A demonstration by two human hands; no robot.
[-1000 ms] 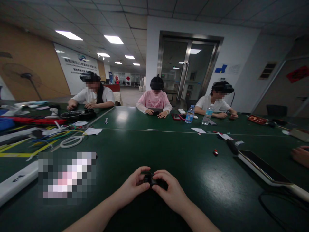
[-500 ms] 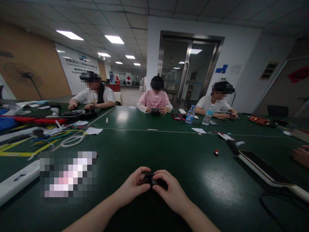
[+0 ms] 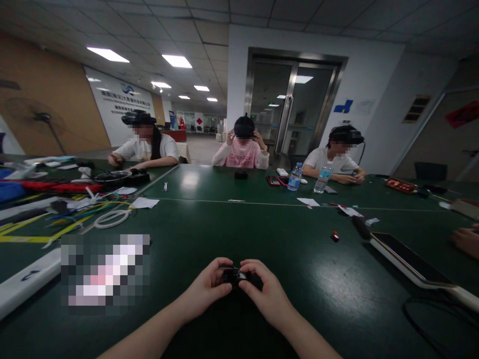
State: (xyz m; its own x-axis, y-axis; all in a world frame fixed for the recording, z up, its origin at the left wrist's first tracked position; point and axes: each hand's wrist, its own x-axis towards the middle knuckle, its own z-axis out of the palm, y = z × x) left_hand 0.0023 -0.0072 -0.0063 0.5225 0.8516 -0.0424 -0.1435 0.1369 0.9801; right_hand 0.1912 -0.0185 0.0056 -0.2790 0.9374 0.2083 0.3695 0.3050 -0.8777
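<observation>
A clear plastic bottle with a blue label (image 3: pixel 295 180) and a teal-labelled bottle (image 3: pixel 322 180) are standing upright, near each other, toward the far side of the table (image 3: pixel 202 224); how full they are is too small to tell. A blue bin (image 3: pixel 8 191) is showing at the left edge, its contents hard to make out. The table's smooth, dark green surface is reflecting light in soft, pale patches. A loop of white tubing (image 3: pixel 108 227) is lying near a flat sheet of paper (image 3: pixel 144 203), and a smooth white bar (image 3: pixel 30 281) is reaching in from the left edge. On the right, a small red-and-black item (image 3: pixel 335 236) is resting near a flat, dark-topped device (image 3: pixel 409 259).

Between the wearer's hands, a small black object (image 3: pixel 231 275) is sitting low and central — the left hand (image 3: pixel 210 281) is gripping its left part with thumb and fingers, the right hand (image 3: pixel 262 285) is pinching its right end. The object is looking compact and glossy, with a pale glint toward the right; fingers are covering much of its outline.
</observation>
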